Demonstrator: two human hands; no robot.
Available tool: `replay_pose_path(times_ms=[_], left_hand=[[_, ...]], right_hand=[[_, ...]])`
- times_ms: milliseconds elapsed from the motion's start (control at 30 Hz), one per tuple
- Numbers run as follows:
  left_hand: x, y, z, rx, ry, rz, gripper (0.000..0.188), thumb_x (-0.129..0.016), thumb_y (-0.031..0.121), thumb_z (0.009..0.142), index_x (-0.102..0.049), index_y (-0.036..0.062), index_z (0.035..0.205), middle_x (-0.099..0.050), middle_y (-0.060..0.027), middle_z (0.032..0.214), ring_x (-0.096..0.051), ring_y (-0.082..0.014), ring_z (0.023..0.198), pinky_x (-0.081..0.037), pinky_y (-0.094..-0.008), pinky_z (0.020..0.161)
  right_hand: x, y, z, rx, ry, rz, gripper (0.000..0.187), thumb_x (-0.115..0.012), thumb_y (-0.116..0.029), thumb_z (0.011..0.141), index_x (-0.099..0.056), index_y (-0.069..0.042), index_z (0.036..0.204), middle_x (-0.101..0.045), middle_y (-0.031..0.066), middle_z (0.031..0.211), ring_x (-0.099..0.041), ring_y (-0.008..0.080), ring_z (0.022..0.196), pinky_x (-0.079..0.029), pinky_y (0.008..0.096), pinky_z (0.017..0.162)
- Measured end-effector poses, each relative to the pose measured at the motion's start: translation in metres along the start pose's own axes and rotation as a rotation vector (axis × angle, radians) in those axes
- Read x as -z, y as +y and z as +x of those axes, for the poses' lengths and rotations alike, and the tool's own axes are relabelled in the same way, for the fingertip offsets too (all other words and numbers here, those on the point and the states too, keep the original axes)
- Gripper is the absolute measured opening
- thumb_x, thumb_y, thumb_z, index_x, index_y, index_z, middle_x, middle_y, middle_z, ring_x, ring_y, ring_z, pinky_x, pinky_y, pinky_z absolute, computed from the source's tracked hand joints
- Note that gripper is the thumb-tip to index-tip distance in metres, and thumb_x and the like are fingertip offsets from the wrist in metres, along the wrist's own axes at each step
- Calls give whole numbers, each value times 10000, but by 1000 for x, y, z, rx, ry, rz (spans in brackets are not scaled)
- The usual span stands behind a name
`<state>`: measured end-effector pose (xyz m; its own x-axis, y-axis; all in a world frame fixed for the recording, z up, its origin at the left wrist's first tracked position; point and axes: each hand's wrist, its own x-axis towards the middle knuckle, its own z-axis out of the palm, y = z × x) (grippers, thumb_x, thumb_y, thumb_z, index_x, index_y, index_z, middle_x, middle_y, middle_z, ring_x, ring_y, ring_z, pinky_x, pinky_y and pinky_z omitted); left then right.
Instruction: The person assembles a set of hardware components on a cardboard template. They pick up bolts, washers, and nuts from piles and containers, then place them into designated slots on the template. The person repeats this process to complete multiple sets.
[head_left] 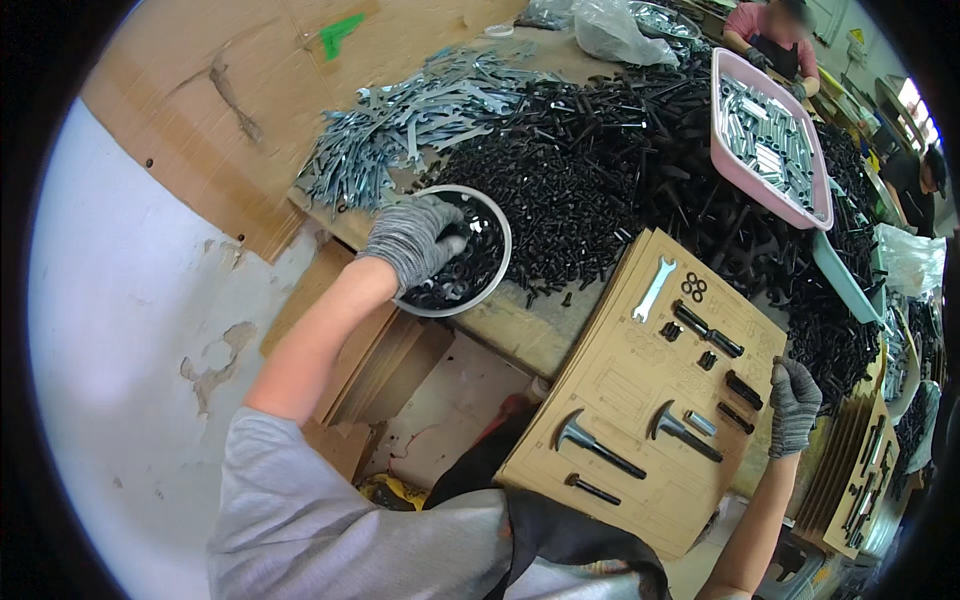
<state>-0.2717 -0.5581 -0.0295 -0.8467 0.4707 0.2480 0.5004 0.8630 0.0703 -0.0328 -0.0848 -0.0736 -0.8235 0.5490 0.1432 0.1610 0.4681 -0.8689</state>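
My left hand (415,240), in a grey knit glove, reaches into a round light-rimmed bowl (507,248) of small black ring-like parts (470,272). Its fingers are curled together among them; what they grip is hidden. My right hand (796,408), gloved alike, is closed at the right edge of a stack of printed cardboard sheets (600,385). On the top sheet lie an open-end wrench (655,290), several black rings (693,287), a black threaded rod part (708,329), two black T-shaped pieces (600,445), a silver sleeve (700,423) and several black bolts (592,489).
Loose wrenches (420,110) heap at the back left, beside black bolts (550,180). A pink tub (716,130) of metal sleeves stands at the back right, near a pale green tray (845,280). Another loaded board (865,485) is far right. A co-worker (775,45) sits beyond the table.
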Motion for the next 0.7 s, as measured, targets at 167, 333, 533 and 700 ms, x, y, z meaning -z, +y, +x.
replay_pose_path(times_ms=[167, 333, 533, 700], left_hand=[[-2, -10, 3, 126, -250, -69, 249, -664, 255, 766, -675, 54, 914, -674, -133, 916, -617, -345, 902, -473, -419, 841], [-4, -49, 6, 368, -286, -582, 216, -660, 99, 815, -685, 2, 1007, -663, -73, 748, -617, -116, 667, -509, -259, 598], [33, 15, 16, 366, -364, -969, 217, -621, 74, 835, -669, -31, 1019, -648, -51, 780, -583, -93, 632, -504, -218, 586], [-21, 166, 20, -119, -684, -1027, 302, -669, 136, 800, -662, -9, 1065, -676, -65, 940, -624, -137, 825, -522, -272, 756]], right_hand=[[-34, -35, -16, 190, -65, -59, 123, -670, -100, 851, -702, -9, 927, -671, 47, 787, -589, 104, 702, -484, 269, 652], [-32, -43, -36, 253, -79, -19, 110, -671, -90, 849, -699, -5, 914, -660, 44, 778, -587, 104, 706, -484, 265, 653], [-6, -33, -46, 101, -26, -132, 142, -666, -109, 842, -683, 18, 904, -647, 52, 758, -573, 103, 691, -476, 256, 638], [-28, -45, -41, 185, -18, 29, 134, -684, -126, 841, -702, -11, 910, -690, 75, 787, -619, 108, 651, -517, 252, 598]])
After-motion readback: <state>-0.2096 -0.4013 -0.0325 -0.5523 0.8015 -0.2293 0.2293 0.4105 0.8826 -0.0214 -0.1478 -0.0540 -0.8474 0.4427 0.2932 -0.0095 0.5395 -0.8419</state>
